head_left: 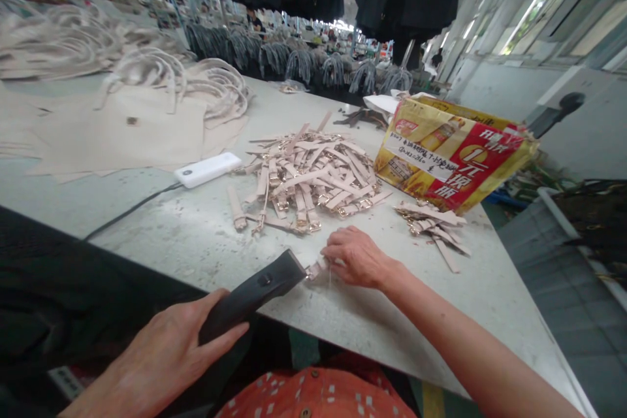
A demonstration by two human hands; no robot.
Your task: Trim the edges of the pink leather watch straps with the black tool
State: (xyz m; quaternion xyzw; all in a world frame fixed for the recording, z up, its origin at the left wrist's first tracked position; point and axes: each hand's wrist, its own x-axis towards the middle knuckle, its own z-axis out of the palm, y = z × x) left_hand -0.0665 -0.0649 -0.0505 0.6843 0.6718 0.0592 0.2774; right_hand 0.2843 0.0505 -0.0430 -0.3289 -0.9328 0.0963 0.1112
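Observation:
My left hand (pixel 169 356) is wrapped round the handle of a black hand-held tool (pixel 252 292), whose tip points at a small beige strap piece (pixel 316 269). My right hand (pixel 355 256) presses that strap piece down on the grey table (pixel 196 235), fingers curled over it. Just beyond lies a large heap of beige straps with gold buckles (pixel 311 179). A smaller pile of the same straps (pixel 434 222) sits to the right of my right hand.
A yellow and red cardboard box (pixel 453 153) stands at the right rear. A white power adapter (pixel 208 170) with a black cable lies left of the heap. Beige fabric panels and looped handles (pixel 117 117) cover the far left. Dark bags hang behind.

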